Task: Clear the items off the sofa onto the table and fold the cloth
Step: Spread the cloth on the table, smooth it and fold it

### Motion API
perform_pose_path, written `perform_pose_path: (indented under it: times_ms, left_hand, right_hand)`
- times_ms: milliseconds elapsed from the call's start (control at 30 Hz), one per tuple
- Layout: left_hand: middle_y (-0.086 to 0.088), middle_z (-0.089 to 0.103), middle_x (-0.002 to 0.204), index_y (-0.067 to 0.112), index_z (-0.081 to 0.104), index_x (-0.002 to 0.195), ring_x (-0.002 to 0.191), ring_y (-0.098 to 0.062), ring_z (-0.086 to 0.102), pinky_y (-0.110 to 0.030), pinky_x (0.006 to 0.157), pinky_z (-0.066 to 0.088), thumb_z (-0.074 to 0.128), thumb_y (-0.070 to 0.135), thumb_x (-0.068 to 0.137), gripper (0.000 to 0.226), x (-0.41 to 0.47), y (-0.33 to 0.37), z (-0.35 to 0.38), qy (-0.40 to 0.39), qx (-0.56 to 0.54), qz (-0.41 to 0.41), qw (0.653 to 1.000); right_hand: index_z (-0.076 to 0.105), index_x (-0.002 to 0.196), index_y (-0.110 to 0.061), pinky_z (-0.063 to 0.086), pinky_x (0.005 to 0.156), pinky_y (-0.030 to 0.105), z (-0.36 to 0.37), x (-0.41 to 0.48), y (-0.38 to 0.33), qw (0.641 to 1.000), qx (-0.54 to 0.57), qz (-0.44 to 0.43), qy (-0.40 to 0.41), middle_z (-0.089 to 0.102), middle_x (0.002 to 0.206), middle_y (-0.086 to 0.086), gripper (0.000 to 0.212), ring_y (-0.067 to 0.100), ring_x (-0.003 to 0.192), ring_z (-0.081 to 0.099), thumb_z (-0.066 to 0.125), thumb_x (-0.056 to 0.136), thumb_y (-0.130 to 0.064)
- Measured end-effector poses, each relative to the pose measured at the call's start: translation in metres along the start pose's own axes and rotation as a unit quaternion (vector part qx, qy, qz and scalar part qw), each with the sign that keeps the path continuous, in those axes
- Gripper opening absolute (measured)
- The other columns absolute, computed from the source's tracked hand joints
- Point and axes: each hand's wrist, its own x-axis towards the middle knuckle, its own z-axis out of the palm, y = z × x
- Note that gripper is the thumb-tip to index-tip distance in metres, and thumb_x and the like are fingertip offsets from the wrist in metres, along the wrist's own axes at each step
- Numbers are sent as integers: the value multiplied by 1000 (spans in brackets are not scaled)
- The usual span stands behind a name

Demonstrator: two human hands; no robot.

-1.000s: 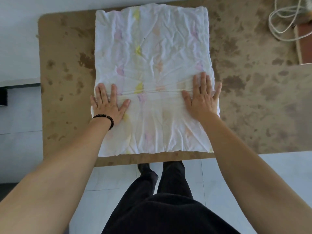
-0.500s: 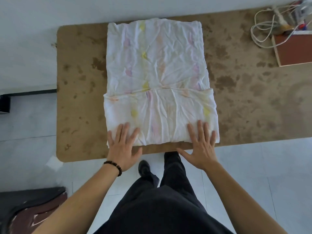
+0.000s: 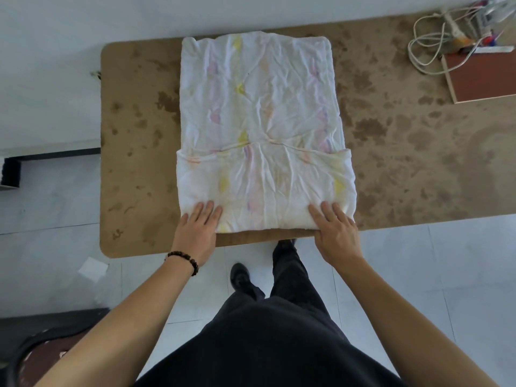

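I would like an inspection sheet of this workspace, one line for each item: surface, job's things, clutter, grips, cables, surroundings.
Surface: brown table, marked with dark stains.
Job's things: white cloth lies flat and wrinkled on the table, its near part folded up toward the middle.
Clutter: red-brown board at the far right of the table.
Grips: left hand and right hand rest on the cloth's near edge, fingers straight.
Cables: white cable coiled beside the board, partly over it.
Surroundings: pale tiled floor; paper scrap on it near the table's left corner.
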Motion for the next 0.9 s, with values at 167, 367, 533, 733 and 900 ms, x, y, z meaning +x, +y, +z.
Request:
perform_pose_path:
  times_ms: [167, 367, 533, 733, 900]
  left_hand:
    - [-6, 26, 159, 18, 36, 148, 147, -27, 21, -51, 117, 19, 43, 20, 94, 55, -24, 0, 3, -3, -21, 6, 1000]
    - [-17, 55, 133, 3, 59, 122, 124, -35, 49, -50, 104, 38, 32, 30, 84, 54, 34, 0, -47, 175, -135, -25, 975]
    - [-10, 42, 147, 12, 41, 141, 140, -30, 31, -48, 110, 27, 40, 24, 97, 46, 104, 0, -70, 117, -106, -88, 984]
    - [-11, 57, 110, 13, 55, 118, 105, -33, 52, -52, 107, 26, 41, 24, 99, 26, 111, 4, -62, 65, 24, -124, 990]
    - [-10, 57, 87, 8, 63, 102, 80, -32, 54, -48, 93, 36, 50, 19, 97, 17, 95, -10, -52, 164, 60, -80, 981]
  right_hand:
    - [60, 134, -17, 33, 110, 56, -1, -21, -13, 999, -14, 26, -20, 54, 141, 15, 47, 39, 133, 46, 55, 87, -23]
    - [62, 128, -15, 29, 113, 49, -31, 61, -10, 996, 36, -7, 75, 53, 139, 16, 39, 34, 132, 46, 46, 94, -26]
    - [23, 155, -14, 9, 121, 49, -37, 141, 2, 998, -21, -32, -53, 11, 163, 15, 56, 33, 151, 6, 39, 104, -33]
    - [44, 142, -15, 10, 120, 52, -34, 142, 18, 993, -108, -33, -42, 54, 129, 14, 55, 32, 125, 49, 42, 100, -50]
    - [69, 95, -9, 35, 112, 51, -34, 133, 30, 984, -126, -102, 70, 63, 84, 11, 29, 32, 83, 63, 55, 100, -33]
